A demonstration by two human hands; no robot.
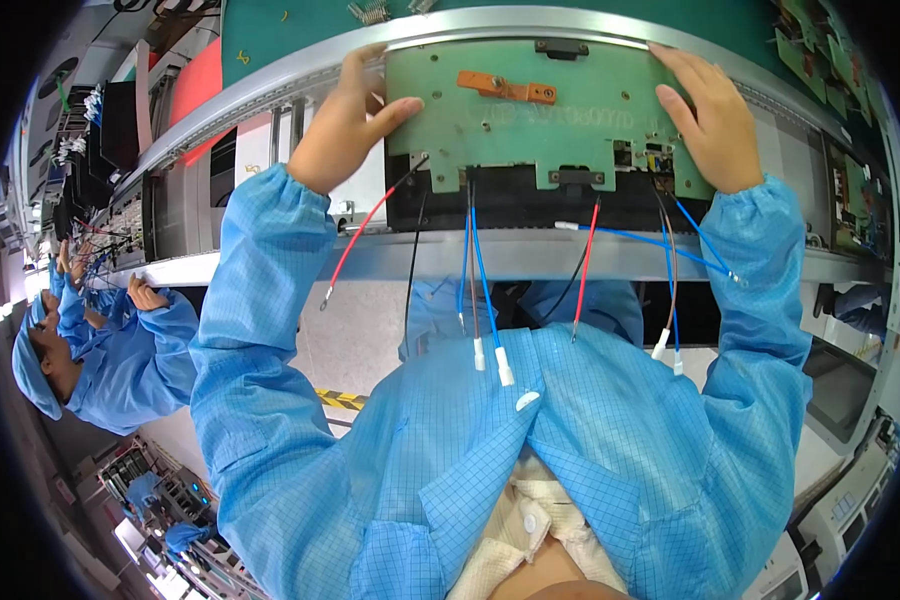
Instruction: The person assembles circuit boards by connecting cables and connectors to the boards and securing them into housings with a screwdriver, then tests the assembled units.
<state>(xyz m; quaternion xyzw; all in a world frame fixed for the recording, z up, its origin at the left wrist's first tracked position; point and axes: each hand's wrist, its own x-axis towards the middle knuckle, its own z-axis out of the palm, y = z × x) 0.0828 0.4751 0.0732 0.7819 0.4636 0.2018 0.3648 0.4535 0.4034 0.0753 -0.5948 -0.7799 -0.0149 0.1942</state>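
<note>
A green board (515, 125) lies across a dark base on the metal rails in front of me. An orange bar (506, 88) is fastened on its upper face. At the board's left edge is my left hand (352, 125), thumb over the top and fingers curled by the far rail. My right hand (708, 120) grips the right edge, its thumb and fingers reaching over the face; the undersides of both grips are hidden. From the near edge hang a red wire (362, 235), blue wires (482, 255), another red wire (586, 262) and a brown wire (674, 260), several with white connectors.
Metal rails (300, 68) run along the far side, and a near rail (530, 258) crosses before my body. Beyond lies a green mat (300, 30). Upright green circuit boards (810, 55) stand at far right. A co-worker in blue (130, 350) sits at left.
</note>
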